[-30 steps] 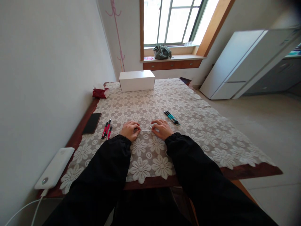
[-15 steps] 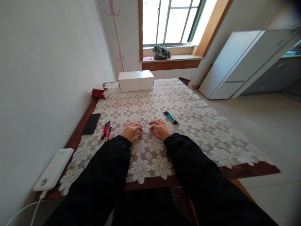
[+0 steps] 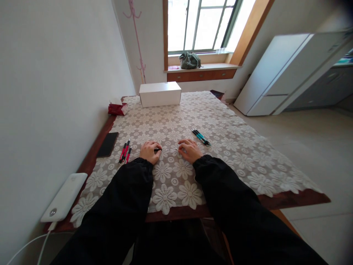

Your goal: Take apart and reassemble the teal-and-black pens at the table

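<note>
1. Left hand (image 3: 149, 151): curled, fingertips pinched on the dark end of a thin pen part (image 3: 167, 149).
2. Right hand (image 3: 188, 150): curled, fingers pinching the part's other, pale end.
3. The part spans the gap between both hands, low over the lace tablecloth (image 3: 234, 147), mid-table.
4. Red pens (image 3: 125, 151) near the left hand; teal pens (image 3: 201, 137) just beyond the right.
5. White box (image 3: 160, 94) at the far edge: no readable writing anywhere.

White walls, bright barred window (image 3: 202, 24) w/ wooden sill (image 3: 202, 68), pale tiled floor (image 3: 317, 147), white cabinet (image 3: 278, 73) at right, lace-covered table (image 3: 234, 147).
</note>
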Available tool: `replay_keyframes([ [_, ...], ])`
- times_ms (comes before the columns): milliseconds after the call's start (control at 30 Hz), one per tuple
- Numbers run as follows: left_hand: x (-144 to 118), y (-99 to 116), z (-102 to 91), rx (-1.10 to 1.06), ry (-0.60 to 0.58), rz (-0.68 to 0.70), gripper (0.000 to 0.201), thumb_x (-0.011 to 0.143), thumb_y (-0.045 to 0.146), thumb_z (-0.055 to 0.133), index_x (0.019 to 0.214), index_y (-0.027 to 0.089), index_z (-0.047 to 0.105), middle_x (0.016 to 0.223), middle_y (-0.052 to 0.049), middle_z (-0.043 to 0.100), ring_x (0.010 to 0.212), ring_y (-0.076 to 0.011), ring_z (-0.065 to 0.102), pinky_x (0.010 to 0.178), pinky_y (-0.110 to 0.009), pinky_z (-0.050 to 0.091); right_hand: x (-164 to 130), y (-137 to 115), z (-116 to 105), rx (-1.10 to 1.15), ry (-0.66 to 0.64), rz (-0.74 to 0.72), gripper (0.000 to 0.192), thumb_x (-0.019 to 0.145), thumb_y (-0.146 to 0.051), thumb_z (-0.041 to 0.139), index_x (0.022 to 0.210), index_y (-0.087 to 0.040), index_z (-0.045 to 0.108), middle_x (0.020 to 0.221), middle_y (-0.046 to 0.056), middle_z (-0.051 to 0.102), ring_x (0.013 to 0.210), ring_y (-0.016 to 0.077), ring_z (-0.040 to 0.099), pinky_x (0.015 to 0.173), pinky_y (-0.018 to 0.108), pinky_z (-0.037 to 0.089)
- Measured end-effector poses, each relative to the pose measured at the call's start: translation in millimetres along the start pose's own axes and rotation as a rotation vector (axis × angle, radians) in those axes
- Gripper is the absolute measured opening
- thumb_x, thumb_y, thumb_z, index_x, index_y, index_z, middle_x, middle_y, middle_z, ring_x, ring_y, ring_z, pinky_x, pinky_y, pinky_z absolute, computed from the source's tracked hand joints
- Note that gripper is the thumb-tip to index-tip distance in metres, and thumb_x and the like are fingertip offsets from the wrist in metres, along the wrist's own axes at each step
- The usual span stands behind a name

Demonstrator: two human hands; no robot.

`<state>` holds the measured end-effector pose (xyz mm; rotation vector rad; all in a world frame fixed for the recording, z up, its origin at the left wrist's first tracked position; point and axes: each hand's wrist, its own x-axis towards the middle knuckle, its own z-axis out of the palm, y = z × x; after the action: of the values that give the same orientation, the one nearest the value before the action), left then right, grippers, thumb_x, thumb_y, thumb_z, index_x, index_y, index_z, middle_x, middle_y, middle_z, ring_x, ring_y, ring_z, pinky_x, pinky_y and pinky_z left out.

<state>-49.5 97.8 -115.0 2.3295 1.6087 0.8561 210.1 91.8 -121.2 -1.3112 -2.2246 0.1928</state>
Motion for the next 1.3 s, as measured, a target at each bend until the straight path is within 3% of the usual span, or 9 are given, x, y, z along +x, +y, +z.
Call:
replay_keyframes([
  [600, 2.4, 6.7, -3.2, -0.086, -0.079, 0.154, 0.010, 0.084, 0.024, 0.068, 0.092, 0.025, 0.074, 0.100, -0.004, 0.075, 0.101, -0.0238, 0.064, 0.097, -0.041, 0.048, 0.4, -0.6, 0.2, 0.007, 0.012, -0.032, 0.007, 0.089, -0.025, 0.063, 0.085, -0.024, 0.068, 0.120, 0.006, 0.068, 0.117, 0.0264, 0.055, 0.101, 0.048, 0.040],
  [1167, 0.1, 10.1, 0.9, -0.138, -0.138, 0.367, 0.012, 0.090, 0.031, 0.067, 0.097, 0.027, 0.075, 0.098, -0.002, 0.075, 0.093, -0.0198, 0.066, 0.094, -0.037, 0.047, 0.2, -13.9, -2.7, 0.064, 0.026, -0.218, 0.010, 0.094, -0.028, 0.061, 0.088, -0.025, 0.068, 0.117, 0.005, 0.069, 0.115, 0.0251, 0.056, 0.103, 0.046, 0.040],
  [1300, -0.2, 9.2, 1.4, -0.141, -0.140, 0.358, 0.012, 0.090, 0.031, 0.066, 0.098, 0.028, 0.075, 0.099, -0.002, 0.074, 0.093, -0.0195, 0.066, 0.090, -0.036, 0.049, 0.0, -16.2, -4.4, 0.085, 0.034, -0.223, 0.011, 0.093, -0.036, 0.066, 0.093, -0.025, 0.068, 0.117, 0.005, 0.069, 0.116, 0.0254, 0.057, 0.104, 0.045, 0.039],
])
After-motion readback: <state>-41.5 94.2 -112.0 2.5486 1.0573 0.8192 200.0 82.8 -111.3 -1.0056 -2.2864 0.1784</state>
